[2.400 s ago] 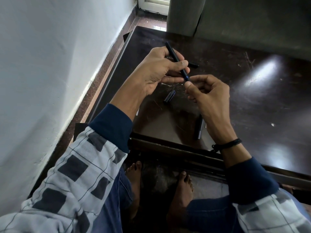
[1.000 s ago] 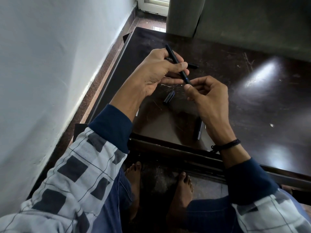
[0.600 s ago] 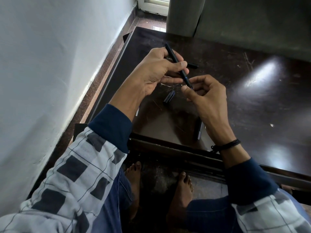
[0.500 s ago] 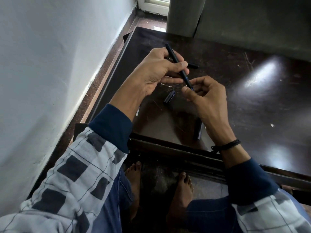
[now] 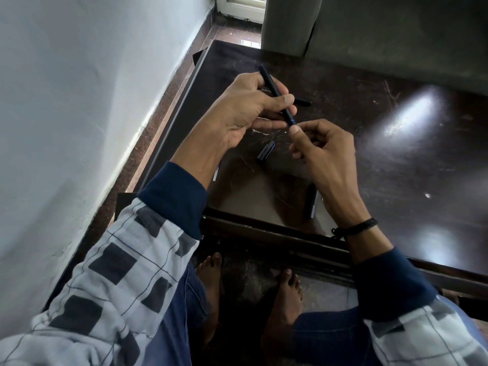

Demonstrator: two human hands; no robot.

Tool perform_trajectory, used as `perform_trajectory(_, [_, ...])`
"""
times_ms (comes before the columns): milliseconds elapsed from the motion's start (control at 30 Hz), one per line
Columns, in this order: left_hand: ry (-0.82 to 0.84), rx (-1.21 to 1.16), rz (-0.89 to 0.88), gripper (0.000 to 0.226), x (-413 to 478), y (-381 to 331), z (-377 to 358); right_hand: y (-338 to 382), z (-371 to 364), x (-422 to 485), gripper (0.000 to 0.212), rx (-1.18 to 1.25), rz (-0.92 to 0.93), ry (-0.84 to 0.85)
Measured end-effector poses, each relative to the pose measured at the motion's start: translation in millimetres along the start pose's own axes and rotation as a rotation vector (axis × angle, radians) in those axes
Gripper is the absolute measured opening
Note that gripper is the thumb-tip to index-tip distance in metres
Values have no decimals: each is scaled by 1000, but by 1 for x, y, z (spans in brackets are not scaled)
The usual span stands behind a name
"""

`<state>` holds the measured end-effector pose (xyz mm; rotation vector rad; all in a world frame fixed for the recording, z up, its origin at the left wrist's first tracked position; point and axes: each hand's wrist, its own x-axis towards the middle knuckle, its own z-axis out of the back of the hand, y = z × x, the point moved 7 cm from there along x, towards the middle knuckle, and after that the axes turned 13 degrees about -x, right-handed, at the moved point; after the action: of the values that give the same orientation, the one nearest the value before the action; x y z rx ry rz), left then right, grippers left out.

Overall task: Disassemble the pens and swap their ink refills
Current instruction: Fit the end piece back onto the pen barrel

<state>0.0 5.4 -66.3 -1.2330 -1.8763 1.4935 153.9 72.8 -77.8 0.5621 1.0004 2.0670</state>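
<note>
Pen barrel [image 5: 276, 95], diagonal, tip toward camera

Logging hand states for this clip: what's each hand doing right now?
Left hand: grips the black pen mid-barrel.
Right hand: fingers pinch that pen's lower end.

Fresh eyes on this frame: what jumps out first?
The hands meet mid-frame above the dark table: the left hand grips a slanted black pen, and the right hand pinches its lower tip. Loose pen parts lie on the table: a short piece just below the hands and a longer piece beside the right wrist. A bright glare marks the tabletop at right.
</note>
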Motion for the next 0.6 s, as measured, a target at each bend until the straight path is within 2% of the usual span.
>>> perform_trajectory(100, [2, -2, 2, 14, 0, 0, 0, 0, 2, 0, 16, -20, 1, -21])
perform_trajectory(267, [10, 13, 5, 13, 1, 2, -1, -2, 3, 1, 6, -22, -6, -8])
perform_trajectory(600, [2, 16, 0, 13, 1, 2, -1, 0, 3, 0, 17, -50, 10, -14])
